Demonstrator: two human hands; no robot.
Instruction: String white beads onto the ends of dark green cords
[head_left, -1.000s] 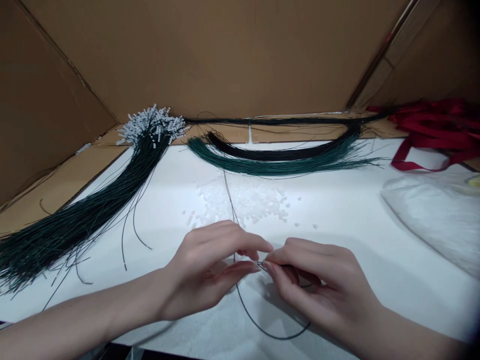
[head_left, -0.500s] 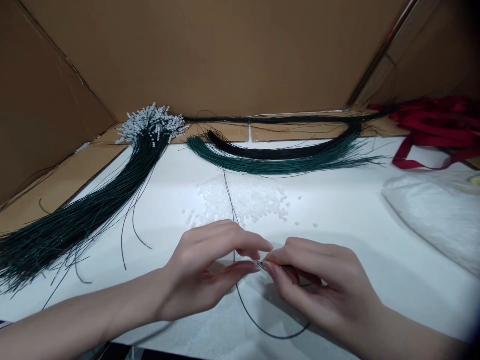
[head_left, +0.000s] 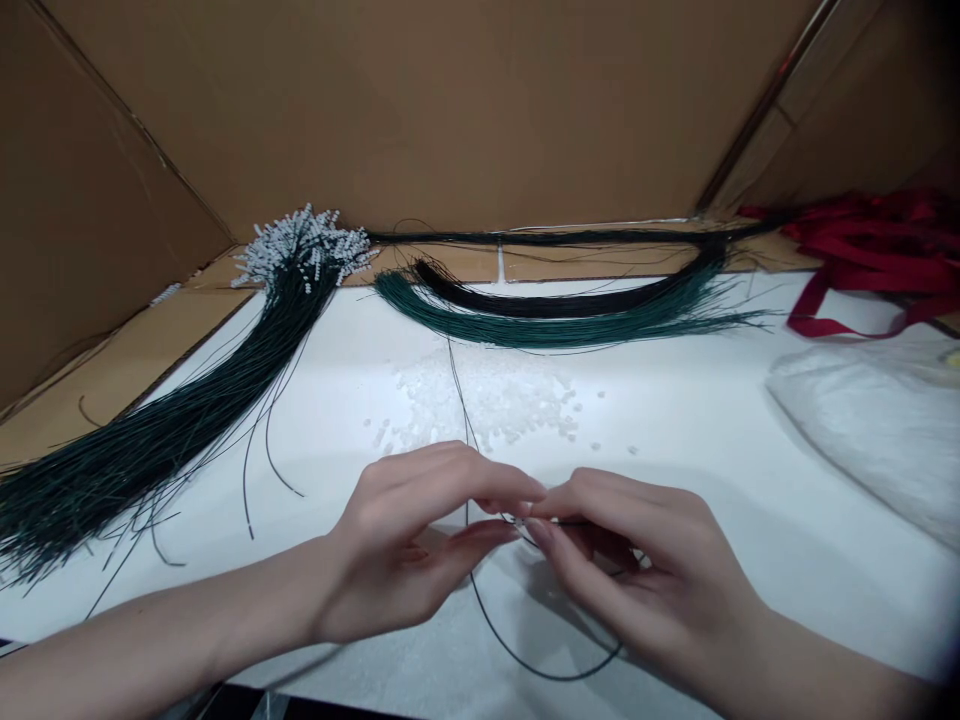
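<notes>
My left hand (head_left: 420,540) and my right hand (head_left: 637,570) meet fingertip to fingertip low in the middle, over a white table (head_left: 675,430). Both pinch a thin dark cord (head_left: 525,665) that loops below my hands and runs away past a scatter of small clear beads (head_left: 495,395). A tiny clear bead seems to sit between the fingertips; it is too small to be sure. Both hands are closed in a pinch.
A big bundle of dark green cords with white bead tips (head_left: 187,410) lies at the left. More green and black cords (head_left: 555,310) curve across the back. Red ribbon (head_left: 870,250) is piled at the back right, a clear plastic bag (head_left: 877,420) at the right. Cardboard walls (head_left: 450,110) enclose the table.
My fingertips have closed together slightly and the right hand has edged up and left. The cord loop has barely shifted.
</notes>
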